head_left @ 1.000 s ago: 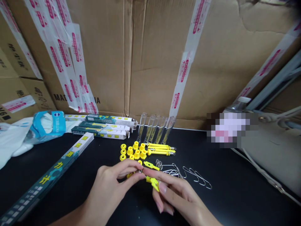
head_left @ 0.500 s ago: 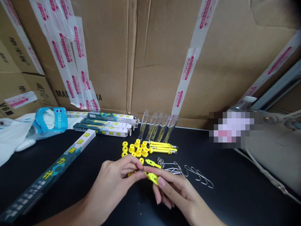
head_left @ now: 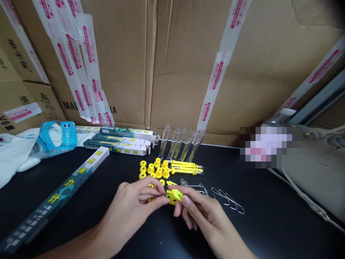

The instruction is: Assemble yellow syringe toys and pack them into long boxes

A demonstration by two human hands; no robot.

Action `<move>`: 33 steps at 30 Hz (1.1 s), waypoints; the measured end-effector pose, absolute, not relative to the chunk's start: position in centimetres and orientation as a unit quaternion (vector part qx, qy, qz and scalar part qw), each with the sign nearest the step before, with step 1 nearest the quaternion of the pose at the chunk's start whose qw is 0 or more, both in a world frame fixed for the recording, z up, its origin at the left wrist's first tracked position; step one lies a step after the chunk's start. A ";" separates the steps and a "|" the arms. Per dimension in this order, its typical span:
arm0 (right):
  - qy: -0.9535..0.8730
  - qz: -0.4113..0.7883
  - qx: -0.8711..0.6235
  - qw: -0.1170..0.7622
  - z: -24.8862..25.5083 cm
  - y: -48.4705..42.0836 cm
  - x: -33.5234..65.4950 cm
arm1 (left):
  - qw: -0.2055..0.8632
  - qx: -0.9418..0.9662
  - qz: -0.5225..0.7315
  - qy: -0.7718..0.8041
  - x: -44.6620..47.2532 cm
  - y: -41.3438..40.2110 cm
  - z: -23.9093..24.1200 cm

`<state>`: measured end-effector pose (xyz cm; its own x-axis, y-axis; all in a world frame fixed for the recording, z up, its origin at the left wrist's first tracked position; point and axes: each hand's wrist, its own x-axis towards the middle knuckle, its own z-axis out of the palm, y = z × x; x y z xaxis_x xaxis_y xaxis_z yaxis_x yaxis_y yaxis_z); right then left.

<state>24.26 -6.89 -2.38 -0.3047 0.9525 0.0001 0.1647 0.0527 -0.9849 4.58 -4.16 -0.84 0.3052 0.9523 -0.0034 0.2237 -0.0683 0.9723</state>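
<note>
Pinching a yellow piece (head_left: 177,194), our right hand (head_left: 208,212) has swung it up beside our left hand (head_left: 132,203); handling looks unfinished. Left fingertips nearly together, we can't tell on what. Piece: above desk (head_left: 280,230), short of back edge.

A brown cardboard panel (head_left: 183,64) rises behind the black tabletop (head_left: 269,230), crossed by strips of white tape (head_left: 217,73) with red print; a printed carton (head_left: 13,97) stands at left; a grey bar (head_left: 318,97) slants at right — the light soft, even.
</note>
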 end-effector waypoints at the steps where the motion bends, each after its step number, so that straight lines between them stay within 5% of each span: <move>1: -0.609 0.530 -0.449 0.381 -2.4 -6.8 24.2 | 0.499 0.634 0.370 0.460 4.6 -4.2 -0.9; 17: -0.435 0.739 -0.325 0.399 -1.5 -6.8 24.1 | 0.395 0.681 0.409 0.462 4.5 -4.4 -1.3; 28: -0.420 0.753 -0.323 0.389 -1.7 -6.8 24.2 | 0.422 0.660 0.391 0.483 4.7 -4.5 -1.0; 33: -0.509 0.660 -0.387 0.394 -2.3 -6.7 24.1 | 0.455 0.652 0.383 0.470 4.7 -4.3 -0.8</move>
<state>24.06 -6.72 -2.32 -0.3891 0.9145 -0.1103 -0.1268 -0.1718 -0.9769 4.67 -4.30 -0.77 0.2637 0.9620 0.0714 0.2637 -0.1431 0.9539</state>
